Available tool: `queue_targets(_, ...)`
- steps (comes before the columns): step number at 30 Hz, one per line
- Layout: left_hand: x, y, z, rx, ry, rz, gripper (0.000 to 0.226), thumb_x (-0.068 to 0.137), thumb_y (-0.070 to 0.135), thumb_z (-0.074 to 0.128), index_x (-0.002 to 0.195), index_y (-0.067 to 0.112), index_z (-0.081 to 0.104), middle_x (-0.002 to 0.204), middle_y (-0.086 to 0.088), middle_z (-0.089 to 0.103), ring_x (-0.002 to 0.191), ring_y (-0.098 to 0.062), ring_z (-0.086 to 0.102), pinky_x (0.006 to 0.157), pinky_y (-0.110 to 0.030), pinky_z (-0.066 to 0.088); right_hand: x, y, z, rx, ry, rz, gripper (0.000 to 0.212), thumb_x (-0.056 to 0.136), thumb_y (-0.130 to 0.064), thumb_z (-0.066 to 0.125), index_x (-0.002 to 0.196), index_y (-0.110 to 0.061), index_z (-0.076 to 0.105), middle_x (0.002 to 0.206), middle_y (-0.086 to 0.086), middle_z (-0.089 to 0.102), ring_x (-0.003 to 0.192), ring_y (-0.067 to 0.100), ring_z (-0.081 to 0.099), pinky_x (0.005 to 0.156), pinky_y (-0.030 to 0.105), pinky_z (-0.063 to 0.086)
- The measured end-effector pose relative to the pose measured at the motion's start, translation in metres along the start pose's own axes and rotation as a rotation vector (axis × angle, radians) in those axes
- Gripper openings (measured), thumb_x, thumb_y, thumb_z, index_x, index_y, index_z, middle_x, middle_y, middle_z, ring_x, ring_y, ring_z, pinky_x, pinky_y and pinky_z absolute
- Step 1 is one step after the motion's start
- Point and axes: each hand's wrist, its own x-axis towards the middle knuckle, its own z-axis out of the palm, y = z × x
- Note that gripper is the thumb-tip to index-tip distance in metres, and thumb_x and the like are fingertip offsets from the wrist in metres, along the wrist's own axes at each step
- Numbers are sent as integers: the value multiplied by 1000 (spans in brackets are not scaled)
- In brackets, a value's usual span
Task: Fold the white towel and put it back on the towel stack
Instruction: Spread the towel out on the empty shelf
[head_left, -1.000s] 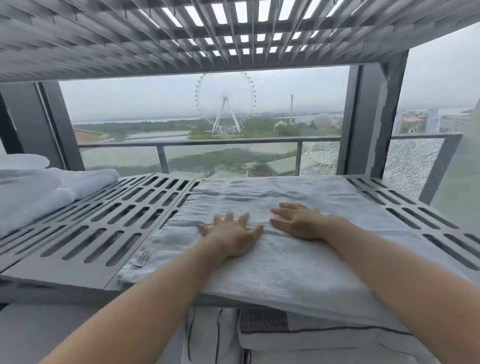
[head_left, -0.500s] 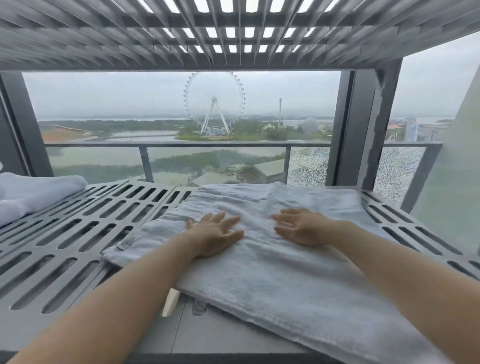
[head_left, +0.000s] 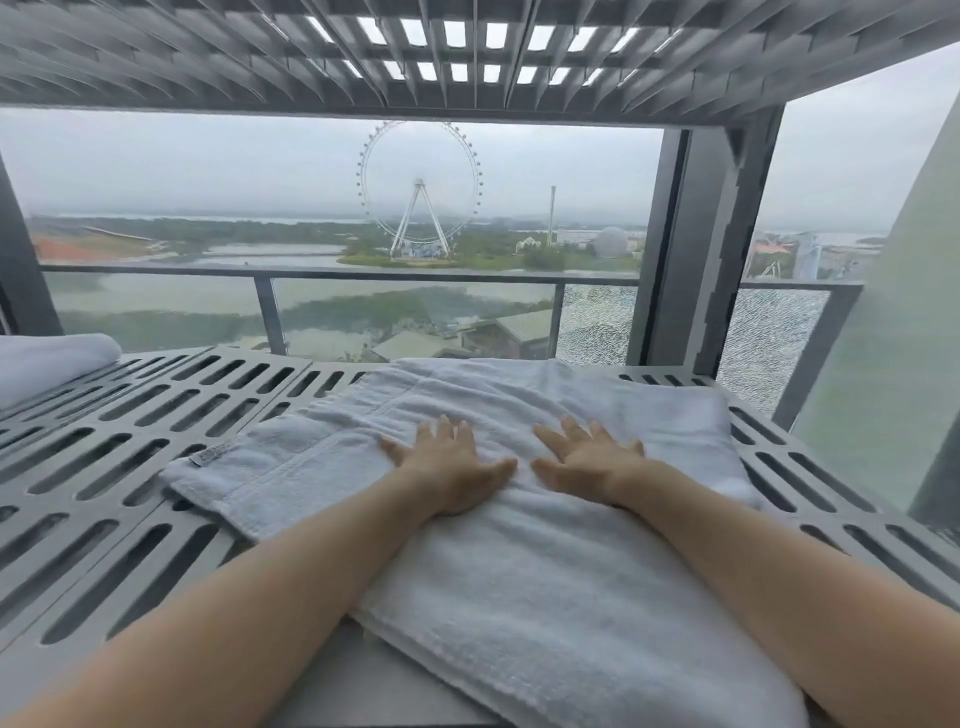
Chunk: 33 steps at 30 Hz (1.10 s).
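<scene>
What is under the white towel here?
The white towel lies on the slotted metal shelf, both hands flat on top. Its near end overhangs the shelf edge. Whatever lies beneath the covered part cannot be seen.

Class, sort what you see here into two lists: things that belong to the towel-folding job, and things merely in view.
Belongs to the job:
white towel
left hand, flat on it
right hand, flat on it
towel stack, far left

Merely in view:
slotted metal shelf
balcony railing
Ferris wheel
</scene>
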Motion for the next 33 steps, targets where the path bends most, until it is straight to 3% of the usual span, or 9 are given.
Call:
queue_targets(7,5,-11,-16,100,-37,404,78,88,67,26,149,23,4,158,2,-3,145,-23,-3,106,-70,1,-44,-37,7,43,-60,316,78,83,-71,13,147,-31,-5,156,7,-14,141,39,-10,107,66,3)
queue_targets(10,-1,-10,-25,222,21,494,70,91,62,24,148,23,13,158,3,10,144,-19,9,109,-67,8,-52,-35,-3,-31,-23,219,84,81,-73,12,144,-19,25,154,11,22,139,34,23,111,51,22)
queue_targets(12,-11,-4,-21,172,64,390,62,91,58,27,143,25,25,155,1,19,143,-22,12,107,-69,6,-53,-15,-22,-53,52,42,69,88,-64,25,138,-19,39,148,6,36,134,26,34,108,40,28)
queue_targets(14,-27,6,-7,10,33,168,63,88,59,26,142,25,26,155,-3,17,143,-29,6,103,-71,0,-49,12,-29,-22,100,-91,60,88,-60,38,140,-31,34,153,-2,26,140,21,24,112,41,21)
queue_targets(17,-41,9,10,-29,15,47,76,82,70,23,146,30,13,158,0,1,144,-30,-2,103,-69,-5,-47,32,-13,18,58,-158,60,85,-69,31,140,-50,17,157,-14,3,144,14,-2,113,57,1)
queue_targets(20,-35,0,8,-19,23,132,77,81,73,25,145,34,11,158,0,0,144,-31,-5,105,-68,-5,-44,33,5,64,61,-104,63,83,-74,24,140,-53,8,156,-17,-2,144,14,-6,110,61,-6)
queue_targets(26,-23,-25,-13,90,-66,468,72,86,69,26,146,37,2,158,3,-4,145,-25,-5,112,-60,-3,-76,-5,13,73,15,169,79,75,-82,12,143,-45,-1,156,-8,-13,144,27,-8,106,65,0)
queue_targets(30,-20,-59,-24,210,-83,650,72,83,73,23,144,45,-2,157,13,-4,144,-16,-1,115,-50,2,-92,-23,9,10,16,188,95,56,-90,1,141,-47,5,158,-4,2,141,35,8,104,63,10)
queue_targets(33,-20,-60,-27,53,-74,577,67,82,74,27,143,49,12,157,15,4,144,-11,4,115,-54,6,-63,-23,-6,52,121,87,77,76,-80,12,143,-43,10,158,-7,-3,144,28,-4,106,63,1)
